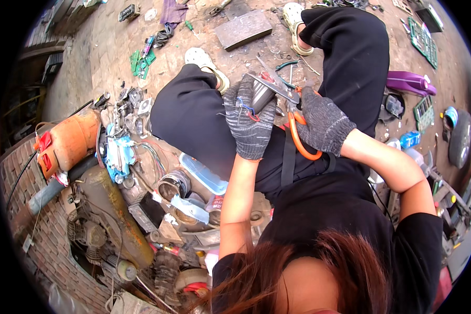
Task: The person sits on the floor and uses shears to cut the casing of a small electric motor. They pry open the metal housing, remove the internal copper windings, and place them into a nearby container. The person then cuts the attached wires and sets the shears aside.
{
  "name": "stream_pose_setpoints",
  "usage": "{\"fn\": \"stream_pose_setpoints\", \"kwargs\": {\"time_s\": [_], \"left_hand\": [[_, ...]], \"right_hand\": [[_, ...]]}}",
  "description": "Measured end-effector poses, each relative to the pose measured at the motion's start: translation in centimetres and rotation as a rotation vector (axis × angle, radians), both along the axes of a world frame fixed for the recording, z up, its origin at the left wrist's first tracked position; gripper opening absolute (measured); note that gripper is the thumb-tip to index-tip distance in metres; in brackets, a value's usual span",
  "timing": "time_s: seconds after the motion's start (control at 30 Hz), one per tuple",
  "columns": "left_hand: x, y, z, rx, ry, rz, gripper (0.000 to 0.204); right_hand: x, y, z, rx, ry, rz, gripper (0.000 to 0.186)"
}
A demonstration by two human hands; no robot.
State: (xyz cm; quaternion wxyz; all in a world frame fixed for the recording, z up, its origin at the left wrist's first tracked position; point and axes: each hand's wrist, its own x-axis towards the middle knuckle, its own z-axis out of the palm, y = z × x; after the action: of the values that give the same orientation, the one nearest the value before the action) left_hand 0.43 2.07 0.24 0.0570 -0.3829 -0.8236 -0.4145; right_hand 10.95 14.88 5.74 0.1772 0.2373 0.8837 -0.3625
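My left hand [249, 125], in a grey knitted glove, is closed round a dark, shiny cylinder [263, 98]. Thin blue and red wires [248, 110] lie across the glove; where they join the cylinder I cannot make out. My right hand [323, 119], gloved alike, grips scissors with orange handles [295, 137]. Their blades [277, 86] stand apart and reach leftward over the cylinder's far end; whether they touch it is unclear. Beyond the blades, pliers with teal handles [286, 65] lie on the ground.
A metal block [243, 30] rests on the ground ahead. Green circuit boards [142, 64] and a green screwdriver [191, 29] lie left of it. An orange gas cylinder [70, 138], cans [174, 184] and a blue plastic tray [203, 172] stand at left. A purple case [411, 82] is at right.
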Motion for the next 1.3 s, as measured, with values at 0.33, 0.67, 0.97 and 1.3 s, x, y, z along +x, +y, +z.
{"fn": "stream_pose_setpoints", "kwargs": {"time_s": [0.33,0.67,0.97,1.3], "left_hand": [[0.1,0.1,-0.3,-0.035,-0.12,0.001,0.058],[0.0,0.5,0.1,0.026,-0.163,0.04,0.058],[0.3,0.9,1.5,0.096,-0.184,0.003,0.056],[0.4,0.4,0.4,0.538,-0.91,-0.136,0.059]], "right_hand": [[0.3,0.8,-1.0,0.04,0.082,0.028,0.049],[-0.1,1.9,-2.2,-0.128,0.092,0.059,0.035],[0.3,1.9,-4.4,-0.87,0.328,-0.057,0.021],[0.3,2.7,-0.1,-0.145,0.428,-0.088,0.04]]}}
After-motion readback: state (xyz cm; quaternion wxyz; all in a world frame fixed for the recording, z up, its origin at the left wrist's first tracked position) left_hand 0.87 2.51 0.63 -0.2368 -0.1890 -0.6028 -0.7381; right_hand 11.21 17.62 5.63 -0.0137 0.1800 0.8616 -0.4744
